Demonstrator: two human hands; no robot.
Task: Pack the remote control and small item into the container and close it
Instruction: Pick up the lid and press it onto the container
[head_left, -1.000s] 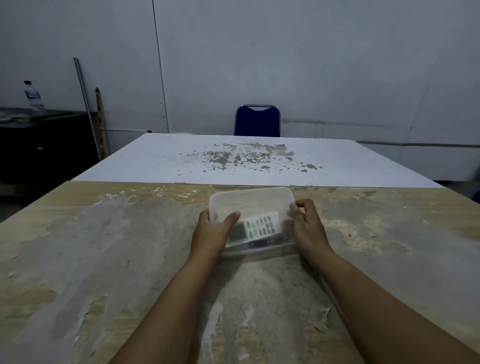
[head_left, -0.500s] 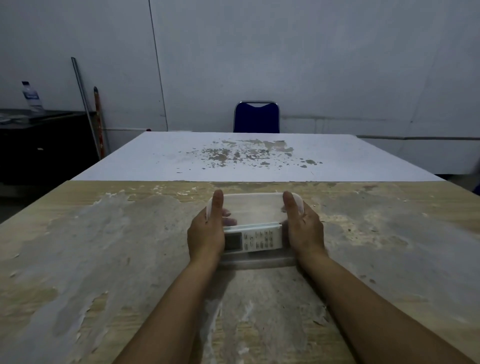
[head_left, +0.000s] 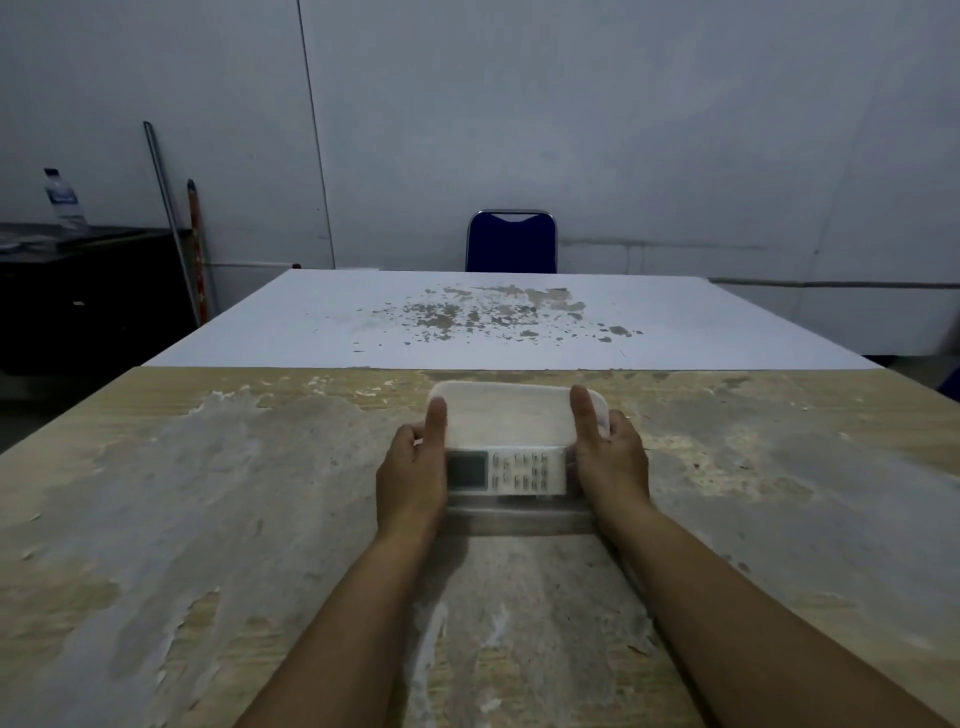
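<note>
Plastic, cloudy and translucent, makes up the container (head_left: 519, 415), a shallow rectangular box with rounded corners sitting on the worn desk (head_left: 208, 519) straight ahead of the person. A lid of the same milky plastic covers it; whether it is fully snapped down I cannot tell. Through its near part shows the remote control (head_left: 506, 472), a white slab lying crosswise, with a grey screen at its left end and rows of small dark buttons to the right; any lettering on it is too small to read. The small item cannot be made out.

Both hands clasp the box at its short ends: the left hand (head_left: 413, 475) with the thumb laid flat on the lid's left edge, the right hand (head_left: 613, 467) mirroring it on the right edge.

The desk top is pale wood grain, scuffed with big grey-white patches. Beyond it lies a white board (head_left: 467, 312) with flaked spots, then a blue chair (head_left: 511, 244) with a metal frame. A labelled water bottle (head_left: 62, 200) stands far left, its print illegible.
</note>
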